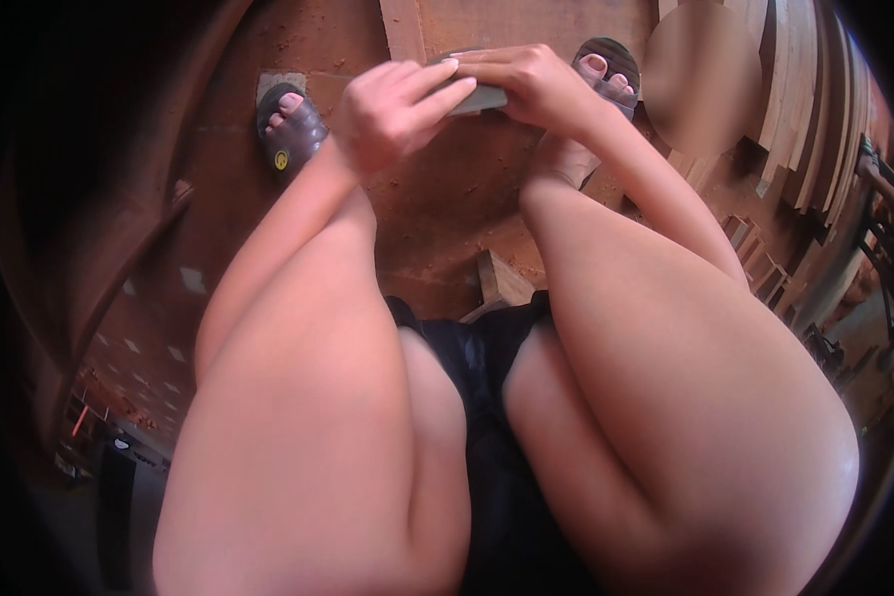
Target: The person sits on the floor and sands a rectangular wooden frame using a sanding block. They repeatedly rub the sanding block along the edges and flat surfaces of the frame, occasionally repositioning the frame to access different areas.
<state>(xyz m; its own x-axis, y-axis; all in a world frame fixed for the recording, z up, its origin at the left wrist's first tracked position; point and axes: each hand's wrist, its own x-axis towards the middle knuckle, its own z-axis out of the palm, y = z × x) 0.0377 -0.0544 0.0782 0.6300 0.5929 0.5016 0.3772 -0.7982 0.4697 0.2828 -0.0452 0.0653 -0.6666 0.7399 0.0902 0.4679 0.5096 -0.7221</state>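
Between my feet, both hands meet over a flat grey block (484, 99) with a straight pale edge. My left hand (392, 107) has its fingers curled over the near left side of the block, thumb side hidden. From the right, my right hand (526, 83) lays its fingers across the top, and their tips overlap those of the left hand. Most of the block is covered by the fingers, so its exact kind does not show. Beneath it lies a reddish-brown wooden surface (457, 164) strewn with sawdust.
Sandalled feet flank the work, the left sandal (288, 129) and the right sandal (611, 74). A narrow wooden strip (400, 30) runs off beyond my hands. Long planks (805, 109) are stacked at the right. A wood block (505, 280) sits between my legs.
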